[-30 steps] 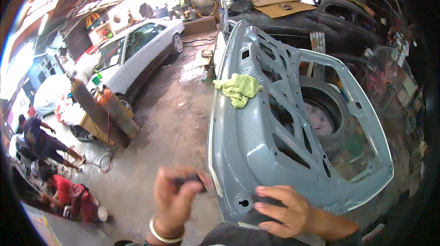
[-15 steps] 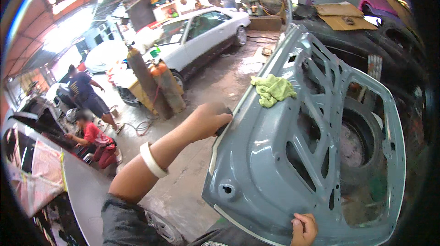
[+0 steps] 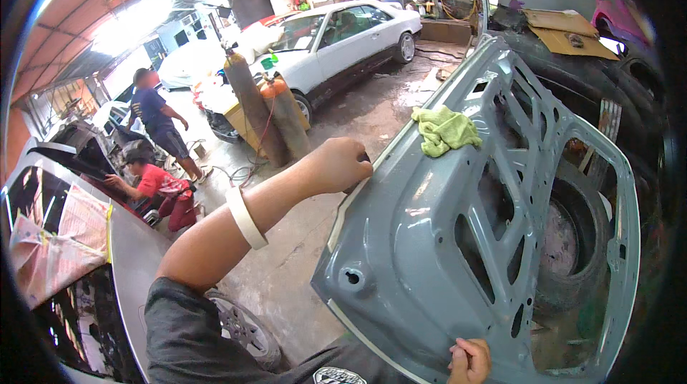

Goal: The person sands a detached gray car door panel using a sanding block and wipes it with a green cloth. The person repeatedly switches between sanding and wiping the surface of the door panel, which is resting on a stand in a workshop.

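A grey-painted car panel (image 3: 408, 241) with several cut-outs stands tilted before me, its pale edge strip running up the left side. My left hand (image 3: 347, 163) is closed at that edge, around a small dark object mostly hidden by the fingers; its kind does not show. A white band circles my left forearm. Near the panel's bottom edge, my right hand (image 3: 469, 360) has its fingers curled against the surface; whether anything is in them I cannot make out. A crumpled yellow-green cloth (image 3: 445, 130) lies on the panel's upper left part, beyond my left hand.
Behind the panel lies a tyre (image 3: 572, 241). Gas cylinders (image 3: 261, 108) stand ahead left, with a hose on the floor. A white car (image 3: 351, 40) is parked farther back. Two people, one standing (image 3: 157, 119) and one crouching (image 3: 161, 187), are beside a car at left.
My left hand has shifted slightly up along the panel's edge, its dark object now more hidden. My view has turned a little left. The crouching person leans farther forward.
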The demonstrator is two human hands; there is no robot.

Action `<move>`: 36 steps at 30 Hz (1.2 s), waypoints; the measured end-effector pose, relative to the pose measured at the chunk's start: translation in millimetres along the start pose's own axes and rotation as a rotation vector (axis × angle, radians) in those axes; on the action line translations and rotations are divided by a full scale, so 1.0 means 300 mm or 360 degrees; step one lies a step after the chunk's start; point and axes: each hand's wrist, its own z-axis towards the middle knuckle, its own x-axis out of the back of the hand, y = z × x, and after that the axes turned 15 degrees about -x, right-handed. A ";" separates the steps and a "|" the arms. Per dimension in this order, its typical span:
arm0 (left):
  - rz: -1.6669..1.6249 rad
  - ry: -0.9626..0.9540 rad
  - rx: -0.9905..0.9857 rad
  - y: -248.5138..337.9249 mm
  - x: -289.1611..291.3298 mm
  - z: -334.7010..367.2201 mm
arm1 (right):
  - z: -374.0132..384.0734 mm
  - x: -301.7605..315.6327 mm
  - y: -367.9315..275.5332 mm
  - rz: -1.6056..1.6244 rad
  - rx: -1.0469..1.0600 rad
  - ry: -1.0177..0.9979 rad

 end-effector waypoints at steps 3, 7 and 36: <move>0.0123 0.0151 -0.0080 -0.028 -0.032 0.074 | 0.008 0.008 0.029 0.0004 0.0126 -0.0031; 0.0098 0.0032 -0.0154 -0.128 -0.016 0.173 | 0.026 0.007 -0.022 0.0023 0.0323 -0.0024; 0.0231 0.0197 -0.0284 -0.201 -0.128 0.647 | -0.013 0.019 0.131 0.0123 0.0088 -0.0105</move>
